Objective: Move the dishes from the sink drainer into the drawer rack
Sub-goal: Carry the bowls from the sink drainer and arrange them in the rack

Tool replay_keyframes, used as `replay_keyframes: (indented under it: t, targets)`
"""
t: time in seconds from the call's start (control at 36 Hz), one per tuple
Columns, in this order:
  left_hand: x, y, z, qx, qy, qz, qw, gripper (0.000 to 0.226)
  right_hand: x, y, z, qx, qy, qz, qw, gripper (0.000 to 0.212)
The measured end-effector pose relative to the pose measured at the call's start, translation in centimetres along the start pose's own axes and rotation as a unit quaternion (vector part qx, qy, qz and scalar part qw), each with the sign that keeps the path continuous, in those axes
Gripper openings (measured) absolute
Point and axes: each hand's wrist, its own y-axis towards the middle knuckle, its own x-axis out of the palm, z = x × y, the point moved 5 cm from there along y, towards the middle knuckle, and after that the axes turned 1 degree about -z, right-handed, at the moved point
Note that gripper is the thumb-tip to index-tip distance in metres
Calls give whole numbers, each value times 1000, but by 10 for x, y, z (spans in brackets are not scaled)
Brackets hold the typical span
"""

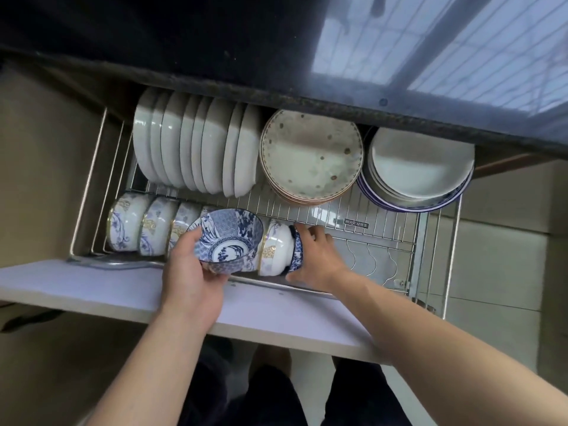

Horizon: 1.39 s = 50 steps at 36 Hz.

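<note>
Dim daylight from window (pixel 461 41); dark countertop (pixel 153 41) shadow; soft, wide-angle edge distortion.

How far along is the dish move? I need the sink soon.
Done: a row of blue-and-white bowls already stands on edge in the drawer rack. In hand: the left hand holds a blue patterned bowl, and the right hand seats another bowl at the row's end. The sink drainer is out of view, so what remains is unknown.
</note>
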Motion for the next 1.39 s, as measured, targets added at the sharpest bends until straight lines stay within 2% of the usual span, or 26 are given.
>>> replay_keyframes:
  t: [0.19, 0.31, 0.36, 0.42, 0.47, 0.53, 0.56, 0.58, 0.64, 0.69, 0.75, 0.81, 0.83, 0.92, 0.94, 0.97, 1.0, 1.11, 1.22, 1.31, 1.39]
  targets:
    - [4, 4, -7, -10, 14, 4, 1000, 33, 4, 2, 7, 8, 20, -28, 999, 127]
    - [1, 5, -8, -10, 32, 21, 999, 25, 1, 3, 6, 31, 28, -55, 998, 136]
    - [1, 5, -9, -10, 50, 23, 998, 22, -13, -3, 9, 57, 94, -70, 991, 135]
    - [3, 4, -10, -11, 68, 18, 997, 21, -31, -19, 13, 69, 193, -91, 974, 122]
    - [9, 2, -15, -16, 88, 1, 996, 23, -47, -45, 12, 78, 358, -123, 922, 98]
    - [22, -5, -25, -27, 110, -31, 993, 28, -54, -71, 4, 80, 548, -167, 816, 77]
    - [31, -9, -31, -29, 126, -50, 990, 28, -55, -83, -1, 66, 615, -196, 761, 65]
    - [40, -15, -38, -29, 143, -71, 987, 28, -56, -92, -6, 49, 655, -215, 723, 57]
    - [56, -23, -52, -18, 187, -103, 977, 27, -60, -104, -5, 29, 708, -213, 672, 52]
    - [65, -26, -64, -6, 252, -122, 960, 29, -62, -110, 8, 28, 737, -196, 646, 50]
    - [68, -26, -73, -1, 378, -167, 911, 40, -65, -116, 26, 27, 739, -185, 647, 51]
    - [66, -27, -75, 17, 522, -214, 825, 39, -67, -122, 42, 35, 731, -172, 660, 53]
    - [62, -24, -75, 43, 593, -225, 772, 42, -68, -124, 51, 54, 723, -156, 671, 52]
    - [52, -13, -65, 167, 782, -217, 559, 52, -69, -124, 75, 149, 689, -79, 705, 56]
    - [48, -7, -63, 190, 812, -205, 512, 51, -68, -123, 82, 176, 669, -56, 720, 59]
    - [45, -2, -60, 191, 829, -197, 488, 50, -67, -121, 88, 197, 648, -38, 735, 60]
    - [42, 2, -59, 181, 837, -189, 481, 50, -65, -118, 92, 215, 630, -25, 745, 61]
    - [45, 10, -56, 178, 835, -168, 493, 54, -52, -101, 99, 252, 591, -11, 766, 64]
    - [54, 23, -53, 181, 813, -144, 535, 44, -43, -85, 85, 245, 572, -4, 783, 67]
    - [58, 28, -51, 173, 814, -135, 539, 40, -38, -73, 74, 237, 498, 8, 834, 70]
    - [57, 26, -52, 173, 813, -147, 536, 45, -33, -60, 65, 234, 405, 35, 883, 84]
